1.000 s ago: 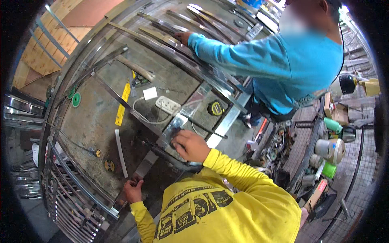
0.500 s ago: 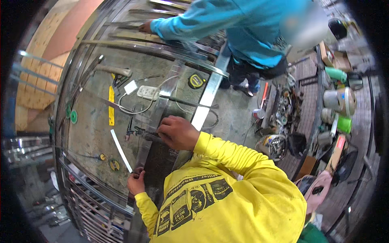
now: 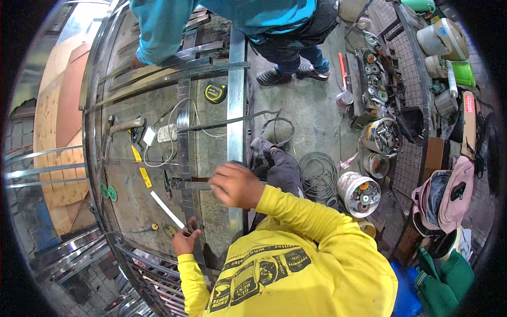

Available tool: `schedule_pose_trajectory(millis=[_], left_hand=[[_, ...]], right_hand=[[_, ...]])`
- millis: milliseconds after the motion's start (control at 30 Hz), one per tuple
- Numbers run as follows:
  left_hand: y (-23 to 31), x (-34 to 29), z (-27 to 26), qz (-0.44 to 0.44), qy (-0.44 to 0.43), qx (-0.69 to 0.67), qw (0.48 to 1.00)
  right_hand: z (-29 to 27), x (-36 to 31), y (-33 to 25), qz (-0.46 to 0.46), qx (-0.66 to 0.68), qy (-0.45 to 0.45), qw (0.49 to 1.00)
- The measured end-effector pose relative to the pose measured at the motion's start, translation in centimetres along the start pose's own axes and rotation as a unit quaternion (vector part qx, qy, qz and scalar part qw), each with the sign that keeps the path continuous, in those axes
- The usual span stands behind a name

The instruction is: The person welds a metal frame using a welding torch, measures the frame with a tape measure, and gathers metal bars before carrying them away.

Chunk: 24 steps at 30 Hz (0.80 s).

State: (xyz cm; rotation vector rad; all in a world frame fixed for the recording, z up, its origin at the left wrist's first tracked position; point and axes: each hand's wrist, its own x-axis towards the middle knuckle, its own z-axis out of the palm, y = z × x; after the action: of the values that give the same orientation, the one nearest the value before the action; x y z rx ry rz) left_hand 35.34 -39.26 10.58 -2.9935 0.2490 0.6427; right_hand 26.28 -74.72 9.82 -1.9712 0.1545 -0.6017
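Observation:
My left hand (image 3: 185, 242) is low, with thumb and fingers closed at the near end of a narrow white strip (image 3: 168, 210). The strip slants away to the left above the grey floor. Farther right, my right hand (image 3: 237, 185) is curled, palm down, at the end of a dark rod-shaped tool (image 3: 194, 185); the fingers hide that end, and its exact kind is unclear. A flat metal bar (image 3: 184, 145) runs beneath the tool. Beside it, a bright square metal tube (image 3: 236, 121) passes close to my right hand.
A co-worker in a blue top (image 3: 274, 16) stands across the metal frame. On the floor lie a tape measure (image 3: 215, 93), a white power strip (image 3: 167, 133), a hammer (image 3: 127, 125) and a coiled cable (image 3: 318, 177). Buckets of parts, including a white bucket (image 3: 359, 194), stand at right.
The view has shifted, so the floor, buckets and co-worker appear elsewhere in it. My left hand stays at the strip's end. My right hand stays by the dark tool, slightly blurred now.

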Motion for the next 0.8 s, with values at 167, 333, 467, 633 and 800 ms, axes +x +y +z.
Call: schedule_pose_trajectory(millis=[167,333,467,633,800], left_hand=[[-0.5,0.4,-0.3,-0.023,-0.027,-0.004,0.999],[-0.4,-1.3,0.0,-0.073,-0.009,-0.065,0.995],[-1.3,-2.7,1.2,-0.147,0.017,-0.121,0.982],[-2.0,-3.5,3.8,-0.192,0.074,-0.171,0.964],[-0.9,-3.8,4.5,-0.274,0.067,-0.209,0.937]], right_hand=[[-1.5,-2.6,0.2,0.050,0.004,-0.032,0.998],[-1.8,-2.2,0.0,0.072,-0.016,-0.064,0.995],[-2.0,1.6,-1.1,0.053,-0.036,-0.125,0.990],[-1.0,7.1,-0.3,0.000,-0.015,-0.188,0.982],[-1.0,16.1,1.0,-0.045,-0.054,-0.158,0.985]])
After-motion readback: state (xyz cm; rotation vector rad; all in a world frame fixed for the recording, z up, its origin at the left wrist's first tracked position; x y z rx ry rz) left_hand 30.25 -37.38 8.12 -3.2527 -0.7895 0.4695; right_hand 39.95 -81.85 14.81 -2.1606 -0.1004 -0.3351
